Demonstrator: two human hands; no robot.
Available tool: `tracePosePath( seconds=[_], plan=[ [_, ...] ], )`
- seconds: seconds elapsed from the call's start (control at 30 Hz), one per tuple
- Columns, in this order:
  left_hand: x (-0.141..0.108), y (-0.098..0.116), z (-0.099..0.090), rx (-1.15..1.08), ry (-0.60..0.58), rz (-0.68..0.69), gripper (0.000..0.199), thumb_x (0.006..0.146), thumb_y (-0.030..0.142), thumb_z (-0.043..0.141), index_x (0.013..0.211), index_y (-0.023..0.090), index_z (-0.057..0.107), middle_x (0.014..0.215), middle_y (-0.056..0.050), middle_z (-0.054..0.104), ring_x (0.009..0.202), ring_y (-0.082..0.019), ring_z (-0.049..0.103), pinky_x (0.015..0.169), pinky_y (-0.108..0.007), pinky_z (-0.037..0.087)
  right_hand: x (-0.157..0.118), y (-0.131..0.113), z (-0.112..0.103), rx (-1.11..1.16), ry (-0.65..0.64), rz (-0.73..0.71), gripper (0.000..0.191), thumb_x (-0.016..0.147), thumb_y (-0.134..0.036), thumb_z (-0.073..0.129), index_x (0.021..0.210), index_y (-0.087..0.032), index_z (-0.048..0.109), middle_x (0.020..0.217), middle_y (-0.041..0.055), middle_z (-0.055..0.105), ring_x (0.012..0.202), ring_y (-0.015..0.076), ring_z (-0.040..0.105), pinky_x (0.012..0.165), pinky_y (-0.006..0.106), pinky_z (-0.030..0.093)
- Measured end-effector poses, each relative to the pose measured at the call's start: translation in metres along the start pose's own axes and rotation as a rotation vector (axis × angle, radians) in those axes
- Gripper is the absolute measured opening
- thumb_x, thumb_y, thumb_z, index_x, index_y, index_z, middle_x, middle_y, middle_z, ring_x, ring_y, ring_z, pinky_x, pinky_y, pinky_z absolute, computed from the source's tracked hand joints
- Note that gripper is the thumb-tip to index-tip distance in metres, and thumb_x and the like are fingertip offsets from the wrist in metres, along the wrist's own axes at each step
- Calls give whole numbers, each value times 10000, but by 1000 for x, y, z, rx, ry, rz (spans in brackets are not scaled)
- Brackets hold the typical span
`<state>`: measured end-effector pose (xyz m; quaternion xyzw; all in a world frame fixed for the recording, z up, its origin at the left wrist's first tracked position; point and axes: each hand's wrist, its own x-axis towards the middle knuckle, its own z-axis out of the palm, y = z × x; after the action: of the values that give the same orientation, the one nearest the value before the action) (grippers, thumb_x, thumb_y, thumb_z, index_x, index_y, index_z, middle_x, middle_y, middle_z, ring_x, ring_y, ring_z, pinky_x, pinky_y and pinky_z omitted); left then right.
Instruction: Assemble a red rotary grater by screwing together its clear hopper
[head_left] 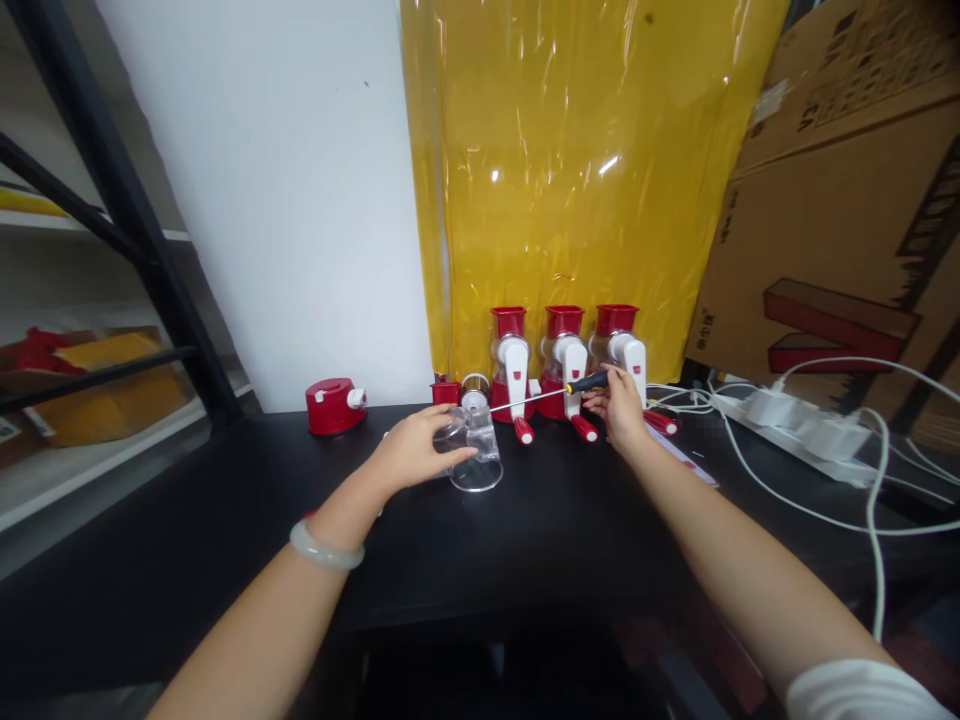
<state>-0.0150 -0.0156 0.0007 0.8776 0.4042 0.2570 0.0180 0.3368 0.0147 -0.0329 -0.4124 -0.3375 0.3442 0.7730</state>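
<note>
My left hand (416, 448) is closed around a clear plastic housing (480, 462), which lies tilted on the black table. In my right hand (619, 405) is a screwdriver (589, 383), gripped by its dark handle with a yellow collar. Its long shaft points left, and the tip is at the upper edge of the clear housing; whether it touches cannot be told. Just behind the housing are a metal grater drum (475, 388) and a red part (445, 392). Beyond the shaft stand three red-and-white hand-crank graters (514, 365).
On the left of the black table (225, 530) sits a red base (332, 408) with a white knob. A power strip (810, 430) with white cables lies at right, before a large cardboard box (840, 200). Yellow plastic sheeting (577, 160) hangs behind; a shelf stands far left.
</note>
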Motion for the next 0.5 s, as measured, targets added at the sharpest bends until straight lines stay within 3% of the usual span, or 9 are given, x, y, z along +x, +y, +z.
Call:
tracePosePath(
  seconds=[0.13, 0.3, 0.5],
  plan=[
    [0, 0, 0, -12, 14, 2, 495, 815, 649, 675, 1090, 243, 750, 1403, -109, 632, 1218, -332, 640, 1031, -489, 512, -2, -1, 1, 22, 6, 25, 345, 907, -366, 466, 1231, -269, 533, 721, -38, 661, 481, 125, 647, 419, 194, 473],
    [0, 0, -1, -11, 8, 7, 491, 823, 643, 669, 1094, 241, 748, 1412, -114, 625, 1230, -330, 634, 1033, -484, 512, -1, -2, 0, 20, 34, -4, 359, 834, -276, 526, 1189, -251, 569, 832, -15, 686, 583, 134, 703, 446, 192, 497],
    [0, -1, 1, -25, 23, 13, 450, 812, 623, 688, 1058, 253, 759, 1387, -101, 644, 1203, -328, 648, 1030, -486, 514, 4, 1, -2, 15, 24, 12, 330, 825, -404, 669, 1092, -245, 557, 661, -46, 636, 471, 113, 627, 418, 170, 460]
  ],
)
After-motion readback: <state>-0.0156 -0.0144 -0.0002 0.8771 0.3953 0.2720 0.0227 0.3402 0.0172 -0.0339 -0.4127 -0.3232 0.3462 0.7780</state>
